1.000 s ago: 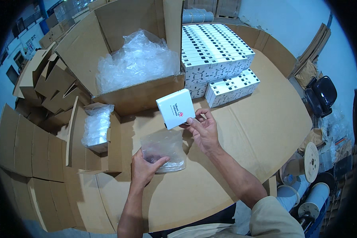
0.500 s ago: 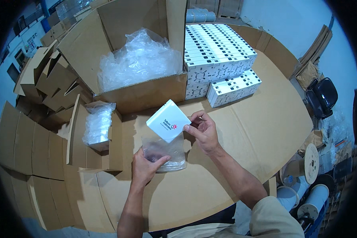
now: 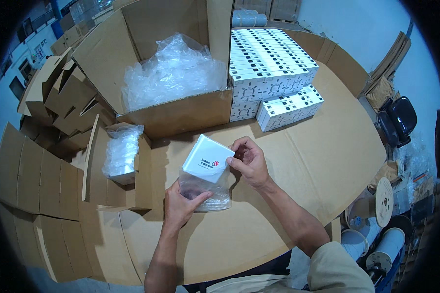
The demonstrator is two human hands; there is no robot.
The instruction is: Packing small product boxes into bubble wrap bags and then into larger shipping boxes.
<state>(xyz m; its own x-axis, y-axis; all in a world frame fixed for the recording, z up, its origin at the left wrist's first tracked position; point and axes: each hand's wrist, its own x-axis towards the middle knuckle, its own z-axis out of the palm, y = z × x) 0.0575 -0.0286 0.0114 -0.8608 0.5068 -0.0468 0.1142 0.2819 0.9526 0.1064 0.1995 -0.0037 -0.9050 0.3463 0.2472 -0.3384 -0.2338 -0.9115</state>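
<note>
A flat white square box (image 3: 200, 158) with a small red mark is tilted above the cardboard surface, its lower part inside the mouth of a clear plastic bag (image 3: 212, 195). My right hand (image 3: 250, 163) pinches the box at its right corner. With thumb on top and fingers behind, my left hand (image 3: 183, 201) grips the bag at its left side. To the left, an open cardboard carton (image 3: 144, 171) holds a row of bagged items (image 3: 123, 150).
Behind my hands stands a large open carton (image 3: 181, 113) full of clear plastic bags (image 3: 173, 73). Stacked white boxes (image 3: 274, 56) stand at the back right. Folded cardboard cartons (image 3: 63, 97) crowd the far left. Cable reels (image 3: 384, 201) and a black chair (image 3: 397, 119) are off the right edge.
The white box has moved down toward me and turned slightly, its lower part now in the bag's mouth. My left hand has hardly moved.
</note>
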